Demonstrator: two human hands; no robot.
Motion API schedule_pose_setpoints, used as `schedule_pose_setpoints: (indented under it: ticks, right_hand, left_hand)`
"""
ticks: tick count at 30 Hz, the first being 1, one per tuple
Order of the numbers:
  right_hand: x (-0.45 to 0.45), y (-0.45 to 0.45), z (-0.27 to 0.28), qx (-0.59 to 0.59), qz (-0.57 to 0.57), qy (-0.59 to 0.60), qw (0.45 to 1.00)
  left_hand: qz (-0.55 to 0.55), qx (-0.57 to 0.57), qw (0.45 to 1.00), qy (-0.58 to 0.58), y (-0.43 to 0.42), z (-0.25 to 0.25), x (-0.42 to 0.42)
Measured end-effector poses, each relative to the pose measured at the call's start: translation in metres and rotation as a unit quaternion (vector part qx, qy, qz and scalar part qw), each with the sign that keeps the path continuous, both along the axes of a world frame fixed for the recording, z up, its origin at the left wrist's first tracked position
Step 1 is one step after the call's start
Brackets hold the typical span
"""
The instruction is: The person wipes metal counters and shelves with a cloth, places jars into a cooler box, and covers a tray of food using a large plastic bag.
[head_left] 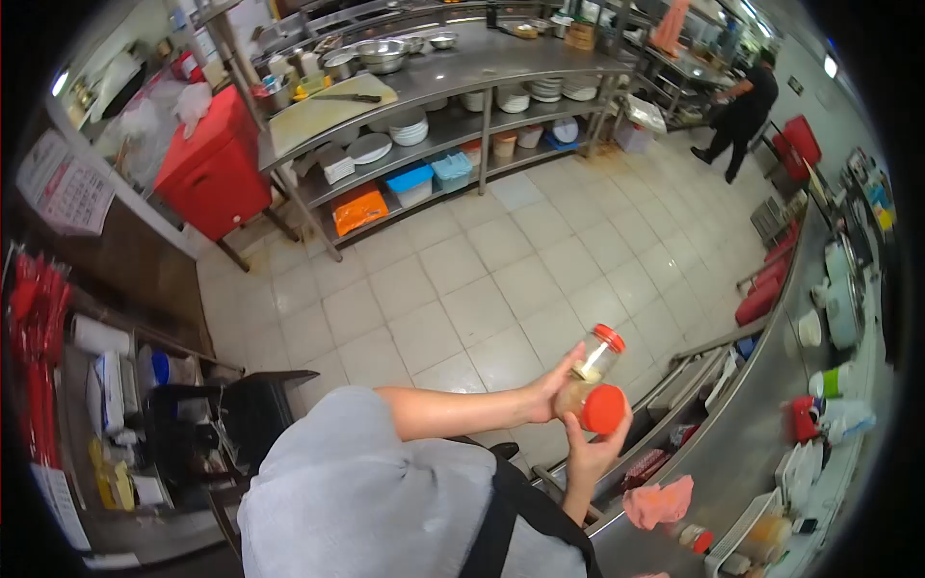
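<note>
My left hand (551, 393) is closed around a clear jar (598, 357) with a red lid, tilted away from me, with a little pale content near its base. My right hand (593, 449) grips a second jar (604, 410), whose orange-red lid faces up toward me. Both jars are held close together in front of my body, above the tiled floor beside the counter. The second jar's body is mostly hidden by its lid and my fingers, so its content is hard to make out.
To my right runs a steel counter (696, 462) with a pink cloth (658, 501) and a red-lidded jar (694, 538). Across the floor stands a steel table (453, 75) with bowls and a knife. A red cooler (214, 171) is at left. Another person (747, 111) stands far right.
</note>
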State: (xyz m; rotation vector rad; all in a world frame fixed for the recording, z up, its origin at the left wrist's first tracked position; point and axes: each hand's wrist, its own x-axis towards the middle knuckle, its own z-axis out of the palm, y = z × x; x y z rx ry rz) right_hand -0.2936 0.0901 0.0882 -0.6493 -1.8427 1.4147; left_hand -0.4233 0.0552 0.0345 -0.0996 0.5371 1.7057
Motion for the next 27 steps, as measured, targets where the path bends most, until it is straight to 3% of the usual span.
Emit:
schedule_pose_setpoints:
  ticks: [2, 5, 8, 11, 13, 14, 17, 18, 19, 21, 23, 24, 25, 27]
  right_hand:
    - [-0.013, -0.009, -0.009, 0.062, -0.01, -0.006, 0.998]
    - [-0.023, -0.004, -0.003, 0.189, -0.018, -0.093, 0.978]
    - [-0.02, 0.004, -0.007, 0.191, -0.034, -0.1, 0.976]
    - [0.011, 0.034, 0.012, 0.222, -0.007, -0.141, 0.965]
    - [0.051, 0.077, -0.001, 0.273, -0.159, -0.158, 0.935]
    - [0.069, 0.096, -0.008, 0.302, -0.223, -0.165, 0.912]
    - [0.171, 0.169, -0.025, 0.209, -0.549, -0.08, 0.805]
    - [0.216, 0.188, -0.038, 0.305, -0.636, -0.2, 0.68]
    - [0.251, 0.2, -0.048, 0.293, -0.688, -0.224, 0.626]
    - [0.319, 0.222, -0.081, 0.323, -0.693, -0.297, 0.572]
    - [0.35, 0.24, -0.108, 0.264, -0.699, -0.274, 0.605]
    - [0.36, 0.249, -0.116, 0.22, -0.692, -0.228, 0.649]
    - [0.371, 0.264, -0.138, 0.251, -0.708, -0.205, 0.628]
    - [0.379, 0.28, -0.156, 0.164, -0.714, -0.087, 0.675]
  left_hand:
    - [-0.004, 0.01, 1.0, -0.029, -0.007, -0.021, -0.006]
    - [0.017, -0.02, 1.0, 0.002, -0.017, -0.008, -0.015]
    - [0.016, -0.083, 0.996, 0.027, -0.013, 0.012, -0.009]
    - [-0.005, -0.048, 0.998, 0.03, 0.007, 0.002, 0.004]
    - [-0.04, -0.01, 0.999, -0.005, 0.025, -0.01, 0.014]
    - [-0.043, -0.005, 0.999, -0.026, 0.029, -0.005, 0.016]
    - [-0.039, -0.013, 0.998, -0.051, 0.052, 0.009, 0.032]
    - [-0.032, -0.024, 0.997, -0.061, 0.058, 0.012, 0.035]
    - [-0.019, -0.033, 0.997, -0.069, 0.064, 0.014, 0.036]
    - [-0.023, -0.023, 0.997, -0.072, 0.071, 0.016, 0.035]
    - [-0.015, 0.006, 0.998, -0.066, 0.072, 0.017, 0.028]
    - [0.0, -0.002, 0.997, -0.082, 0.072, 0.021, 0.025]
    - [0.019, 0.019, 0.996, -0.082, 0.071, 0.021, 0.021]
    - [0.048, 0.054, 0.994, -0.078, 0.066, 0.02, 0.008]
